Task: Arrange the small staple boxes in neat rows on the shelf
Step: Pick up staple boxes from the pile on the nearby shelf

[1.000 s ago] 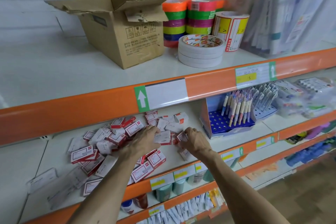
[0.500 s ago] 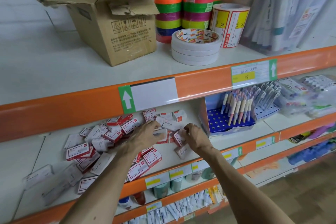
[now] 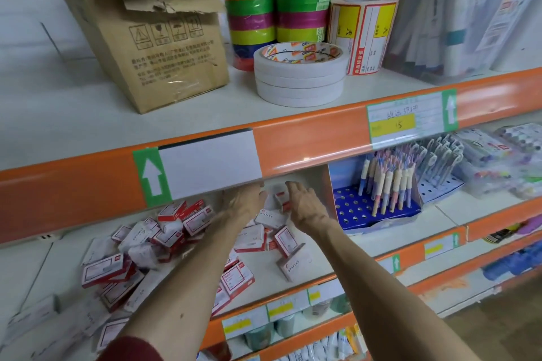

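Shelf holds scattered boxes printed STAPLES; tag reads 15

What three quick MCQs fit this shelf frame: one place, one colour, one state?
1. Where does the brown cardboard box stand?
A. on the white upper shelf, left of the stacked coloured tape rolls
B. on the floor
C. among the pens

2. What colour is the upper shelf's glossy front strip?
A. blue
B. orange
C. black

3. How do the small red-and-white staple boxes lie on the white middle shelf?
A. in neat rows
B. stacked in one tower
C. in a loose jumble

Key: 1 A, the box sits beside the tape rolls up top; 2 B, the strip is orange between its labels; 3 C, the boxes lie tilted and overlapping at mixed angles.
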Tool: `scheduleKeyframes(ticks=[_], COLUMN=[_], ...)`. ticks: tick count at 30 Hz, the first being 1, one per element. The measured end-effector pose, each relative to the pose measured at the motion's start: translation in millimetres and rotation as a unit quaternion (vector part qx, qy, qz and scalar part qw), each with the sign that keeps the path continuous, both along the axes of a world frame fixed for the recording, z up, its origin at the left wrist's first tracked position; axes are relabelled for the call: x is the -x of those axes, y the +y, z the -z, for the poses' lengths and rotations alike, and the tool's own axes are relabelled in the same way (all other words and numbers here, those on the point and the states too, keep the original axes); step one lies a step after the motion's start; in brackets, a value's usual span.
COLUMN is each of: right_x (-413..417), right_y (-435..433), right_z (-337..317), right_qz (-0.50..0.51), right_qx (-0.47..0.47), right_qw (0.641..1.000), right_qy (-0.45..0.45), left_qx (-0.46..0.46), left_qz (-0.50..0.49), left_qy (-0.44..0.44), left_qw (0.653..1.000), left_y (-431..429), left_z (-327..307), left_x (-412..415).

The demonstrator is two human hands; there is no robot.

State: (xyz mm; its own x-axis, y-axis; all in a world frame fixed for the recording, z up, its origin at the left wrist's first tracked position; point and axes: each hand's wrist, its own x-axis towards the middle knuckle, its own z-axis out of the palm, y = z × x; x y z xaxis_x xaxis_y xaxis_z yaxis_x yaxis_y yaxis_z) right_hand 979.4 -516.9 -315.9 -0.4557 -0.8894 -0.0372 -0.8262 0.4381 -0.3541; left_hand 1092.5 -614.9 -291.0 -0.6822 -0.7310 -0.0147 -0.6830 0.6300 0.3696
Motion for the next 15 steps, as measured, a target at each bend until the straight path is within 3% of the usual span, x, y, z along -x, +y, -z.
scheduleKeyframes(ticks=[4,9,15], right_x=[8.2,7.8,6.2], right_y=[-6.9,-2.7,-4.1], right_z=[3.0,7.5,10.9], right_qz=[-0.036,-0.023,-0.006], right_qx=[-0.035,-0.048,-0.050], right_qw=[0.999,0.997,0.997], right_qy=[0.017,0.054,0.053], left_qx=[-0.018,-0.043,-0.094], left_qz=[-0.030,-0.052,-0.040], left_qy=[-0.099,-0.155,-0.148], left_qw=[0.995,0.986,0.984], left_y=[2.8,-0.9,-7.1], left_z=[11.3,13.5,14.9], left_x=[24.8,30.7,25.9])
